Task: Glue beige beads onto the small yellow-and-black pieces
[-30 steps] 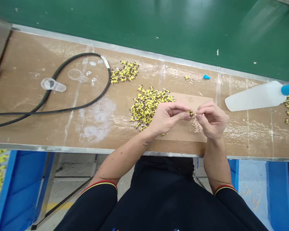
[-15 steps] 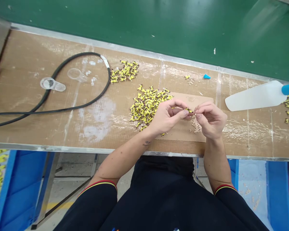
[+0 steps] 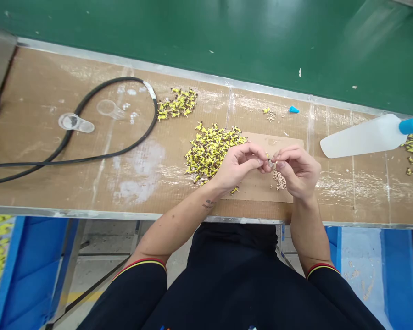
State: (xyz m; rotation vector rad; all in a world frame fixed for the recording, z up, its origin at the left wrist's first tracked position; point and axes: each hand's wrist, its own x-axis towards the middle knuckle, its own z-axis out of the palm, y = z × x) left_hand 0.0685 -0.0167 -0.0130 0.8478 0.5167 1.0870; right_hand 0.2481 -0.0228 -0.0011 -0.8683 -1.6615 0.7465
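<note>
Over a cardboard sheet [image 3: 251, 192], my left hand [image 3: 242, 167] pinches a small yellow-and-dark piece [image 3: 270, 162], mostly hidden by the fingertips. Facing it, my right hand [image 3: 298, 172] is closed at thumb and forefinger on a tiny pale beige piece, its tip almost at the left fingers. Whether the two pieces touch, I cannot tell. Beside my left hand spreads a heap of small yellow-and-dark pieces [image 3: 209, 151]. Below my right fingers lies a little pile of tiny beige pieces [image 3: 280, 181].
A white bottle with a blue cap [image 3: 363, 137] lies at right, near a blue nozzle tip [image 3: 293, 109]. Looped black cable [image 3: 103, 82] and clear plastic scoops [image 3: 76, 123] occupy the left. Another yellow cluster [image 3: 179, 103] sits farther back. Blue bins [image 3: 37, 266] stand below the table edge.
Both hands stay close together in nearly the same place. The piece in my left fingers has turned and shows less yellow; the right hand has shifted slightly left.
</note>
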